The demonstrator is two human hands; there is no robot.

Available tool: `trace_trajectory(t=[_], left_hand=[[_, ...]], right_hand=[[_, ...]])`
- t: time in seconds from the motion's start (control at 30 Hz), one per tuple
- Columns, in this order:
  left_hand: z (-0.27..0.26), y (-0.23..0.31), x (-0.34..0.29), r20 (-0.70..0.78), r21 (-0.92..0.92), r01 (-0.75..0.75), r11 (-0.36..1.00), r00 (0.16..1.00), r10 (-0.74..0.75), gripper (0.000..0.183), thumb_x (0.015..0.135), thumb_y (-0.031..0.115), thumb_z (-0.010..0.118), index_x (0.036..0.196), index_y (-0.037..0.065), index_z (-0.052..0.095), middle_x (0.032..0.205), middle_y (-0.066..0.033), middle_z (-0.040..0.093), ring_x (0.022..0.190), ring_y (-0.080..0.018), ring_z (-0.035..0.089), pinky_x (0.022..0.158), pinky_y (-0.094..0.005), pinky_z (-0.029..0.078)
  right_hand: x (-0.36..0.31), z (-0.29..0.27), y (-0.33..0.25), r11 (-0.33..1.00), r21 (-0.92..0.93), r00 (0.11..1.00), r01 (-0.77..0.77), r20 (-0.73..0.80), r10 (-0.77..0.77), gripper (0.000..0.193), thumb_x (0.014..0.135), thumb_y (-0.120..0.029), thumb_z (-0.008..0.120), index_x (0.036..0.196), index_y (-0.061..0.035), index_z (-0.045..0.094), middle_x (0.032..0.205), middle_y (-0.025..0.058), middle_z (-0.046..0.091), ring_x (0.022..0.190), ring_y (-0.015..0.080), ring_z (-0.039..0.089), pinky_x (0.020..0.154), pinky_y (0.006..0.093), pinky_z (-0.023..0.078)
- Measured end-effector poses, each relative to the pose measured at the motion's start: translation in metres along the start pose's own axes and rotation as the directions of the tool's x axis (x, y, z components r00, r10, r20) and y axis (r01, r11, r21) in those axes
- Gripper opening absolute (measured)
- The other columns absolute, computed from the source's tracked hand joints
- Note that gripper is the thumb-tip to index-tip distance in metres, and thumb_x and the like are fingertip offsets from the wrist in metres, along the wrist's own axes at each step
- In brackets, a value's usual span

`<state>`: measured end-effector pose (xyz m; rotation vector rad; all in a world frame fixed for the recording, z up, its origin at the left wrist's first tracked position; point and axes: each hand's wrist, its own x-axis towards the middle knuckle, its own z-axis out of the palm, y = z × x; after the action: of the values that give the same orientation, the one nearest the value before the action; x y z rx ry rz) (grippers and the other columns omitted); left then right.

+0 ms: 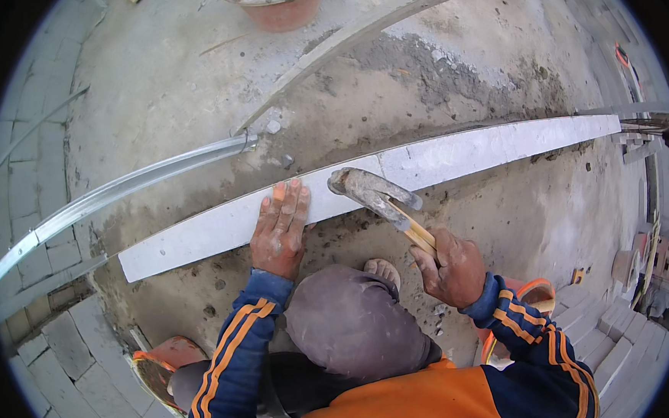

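Observation:
A long row of white blocks [492, 150] lies across the floor in front of me, with a joint visible near its middle. My left hand [278, 234] rests on the left block [191, 239], fingers stretched out flat over its top and near edge. In my right hand [455, 269], closed around the wooden handle, is a claw hammer [370, 191] smeared with grey. Its head is over the blocks, right of my left hand; whether it touches them I cannot tell. My knee [348, 308] is bent just below the row.
A metal channel [133, 177] runs along the left, beyond the row. Farther off lie a long grey bar [414, 5] and a reddish bucket [280, 11]. Orange buckets [176, 350] stand on both sides of me. Grey blocks [75, 344] are stacked at lower left and right.

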<state>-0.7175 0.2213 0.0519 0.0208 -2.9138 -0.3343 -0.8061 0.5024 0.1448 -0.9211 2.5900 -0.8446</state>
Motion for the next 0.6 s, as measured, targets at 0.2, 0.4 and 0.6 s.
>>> trace_trajectory(t=[0.2, 0.4, 0.6], left_hand=[[-0.002, 0.003, 0.002, 0.001, -0.024, 0.024, 0.999, 1.000, -0.024, 0.064, 0.081, 0.010, 0.073, 0.142, 0.012, 0.054, 0.153, -0.0052, 0.048, 0.141, -0.0269, 0.045, 0.113, -0.0435, 0.041], [-0.014, -0.006, -0.003, 0.086, -0.200, 0.029, 0.979, 0.996, -0.012, 0.073, 0.078, 0.027, 0.080, 0.144, 0.012, 0.051, 0.152, -0.0069, 0.047, 0.143, -0.0290, 0.041, 0.116, -0.0466, 0.038], [-0.044, -0.100, -0.086, -0.402, -0.024, 0.669, 0.743, 0.674, -0.620, 0.076, 0.089, 0.040, 0.069, 0.147, -0.002, 0.043, 0.156, -0.0217, 0.037, 0.146, -0.0395, 0.033, 0.118, -0.0534, 0.026]], right_hand=[[0.001, 0.011, 0.005, 0.985, -0.114, 0.984, -0.132, 0.104, 0.144, 0.027, 0.092, -0.023, 0.068, 0.091, -0.0028, 0.050, 0.063, 0.0216, 0.059, 0.056, 0.0429, 0.062, 0.049, 0.0487, 0.048], [0.001, 0.019, -0.001, 0.980, -0.167, 0.989, -0.113, 0.075, 0.127, 0.023, 0.092, -0.019, 0.067, 0.087, -0.0022, 0.051, 0.063, 0.0216, 0.059, 0.056, 0.0436, 0.061, 0.050, 0.0498, 0.048], [0.024, 0.011, -0.042, 1.000, -0.003, 0.988, 0.007, 0.153, -0.006, 0.022, 0.093, -0.013, 0.065, 0.107, 0.0023, 0.057, 0.076, 0.0248, 0.063, 0.068, 0.0429, 0.065, 0.060, 0.0459, 0.051]])
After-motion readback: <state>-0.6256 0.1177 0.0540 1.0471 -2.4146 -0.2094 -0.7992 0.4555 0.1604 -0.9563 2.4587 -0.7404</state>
